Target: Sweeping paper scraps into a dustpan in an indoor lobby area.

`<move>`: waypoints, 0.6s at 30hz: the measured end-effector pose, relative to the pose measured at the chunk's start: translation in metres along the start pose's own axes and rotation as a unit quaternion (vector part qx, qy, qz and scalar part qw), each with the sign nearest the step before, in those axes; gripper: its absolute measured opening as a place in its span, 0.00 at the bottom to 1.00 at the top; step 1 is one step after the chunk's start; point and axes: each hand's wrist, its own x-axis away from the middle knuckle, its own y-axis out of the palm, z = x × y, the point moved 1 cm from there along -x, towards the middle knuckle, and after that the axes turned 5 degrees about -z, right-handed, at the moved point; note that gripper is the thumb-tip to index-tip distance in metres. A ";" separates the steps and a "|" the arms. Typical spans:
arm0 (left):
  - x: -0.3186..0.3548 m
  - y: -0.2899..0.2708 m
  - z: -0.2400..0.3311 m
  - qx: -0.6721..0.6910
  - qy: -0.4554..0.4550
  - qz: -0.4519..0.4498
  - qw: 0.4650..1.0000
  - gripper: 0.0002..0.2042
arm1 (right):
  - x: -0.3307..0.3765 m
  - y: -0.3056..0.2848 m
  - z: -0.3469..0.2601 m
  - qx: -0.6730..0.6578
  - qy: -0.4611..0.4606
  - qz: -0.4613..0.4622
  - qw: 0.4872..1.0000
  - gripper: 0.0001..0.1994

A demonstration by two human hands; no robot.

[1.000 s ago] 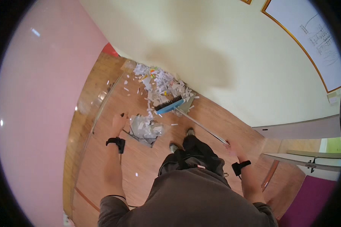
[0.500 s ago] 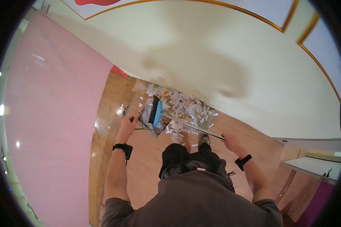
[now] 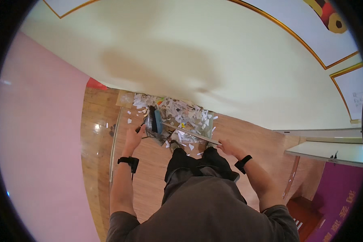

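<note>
On pinkish wood-plank floor [image 3: 266,147], below cream wall [image 3: 250,88] edged with white paper scraps [image 3: 185,111], blue-headed broom [image 3: 158,122] is gripped by closed right hand [image 3: 229,148] over greyish dustpan [image 3: 148,126], held by curled left hand [image 3: 133,137].

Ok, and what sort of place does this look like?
Likely an indoor room or corridor in a public building, perhaps a school or exhibition area, though I can't be sure. Gold-framed pictures on a pale wall, a glossy pink surface and wood-look flooring suggest it.

Paper scraps [image 3: 185,112] along the wall [image 3: 246,86]
</note>
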 end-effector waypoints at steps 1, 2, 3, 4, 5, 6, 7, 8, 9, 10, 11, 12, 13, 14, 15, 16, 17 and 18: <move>-0.003 -0.001 -0.006 0.004 0.003 -0.010 1.000 0.18 | -0.002 0.001 -0.006 -0.001 0.011 0.001 1.000 0.14; -0.005 -0.004 -0.011 0.024 -0.002 -0.010 1.000 0.18 | -0.005 -0.001 -0.010 0.030 0.044 0.019 0.998 0.13; -0.008 -0.005 -0.016 0.043 -0.006 -0.010 0.999 0.18 | -0.007 -0.002 -0.013 0.060 0.077 0.036 0.995 0.13; -0.007 -0.008 -0.030 0.043 -0.010 -0.017 0.999 0.18 | -0.007 -0.002 -0.026 0.058 0.083 0.031 0.994 0.13; -0.017 -0.021 -0.028 0.072 -0.043 -0.025 0.996 0.18 | -0.008 -0.029 -0.050 0.067 0.104 0.040 0.992 0.13; -0.026 -0.033 -0.025 0.099 -0.076 -0.032 0.992 0.18 | -0.011 -0.049 -0.066 0.075 0.123 0.048 0.988 0.13; -0.031 -0.034 -0.021 0.100 -0.074 -0.041 0.991 0.18 | -0.011 -0.048 -0.066 0.072 0.132 0.050 0.987 0.13; -0.035 -0.038 -0.014 0.082 -0.066 -0.047 0.993 0.18 | -0.010 -0.047 -0.066 0.063 0.122 0.053 0.989 0.13; -0.039 -0.041 -0.010 0.063 -0.058 -0.052 0.995 0.19 | -0.009 -0.045 -0.067 0.054 0.112 0.057 0.991 0.13; -0.040 -0.043 -0.016 0.062 -0.060 -0.052 0.995 0.19 | -0.010 -0.042 -0.070 0.052 0.111 0.055 0.991 0.13; -0.041 -0.045 -0.023 0.039 -0.049 -0.029 0.998 0.19 | -0.010 -0.038 -0.074 0.025 0.072 0.043 0.996 0.13; -0.041 -0.050 -0.030 0.016 -0.038 -0.006 0.999 0.20 | -0.012 -0.034 -0.078 -0.002 0.032 0.031 0.999 0.13; -0.042 -0.053 -0.033 0.016 -0.038 -0.007 0.999 0.20 | -0.014 -0.030 -0.078 -0.002 0.033 0.030 0.999 0.13; -0.044 -0.057 -0.036 -0.002 -0.053 -0.009 0.999 0.20 | -0.018 -0.023 -0.077 0.020 0.054 -0.013 0.998 0.13; -0.043 -0.060 -0.040 -0.019 -0.069 -0.011 0.997 0.20 | -0.023 -0.016 -0.077 0.043 0.074 -0.057 0.995 0.14; -0.042 -0.064 -0.039 -0.018 -0.067 -0.010 0.998 0.20 | -0.027 -0.010 -0.078 0.044 0.074 -0.055 0.995 0.14; -0.037 -0.068 -0.037 0.025 -0.055 -0.016 0.998 0.20 | -0.032 -0.002 -0.080 0.067 0.067 -0.073 0.993 0.13; -0.033 -0.070 -0.036 0.069 -0.042 -0.021 0.997 0.20 | -0.034 0.003 -0.081 0.091 0.060 -0.090 0.990 0.13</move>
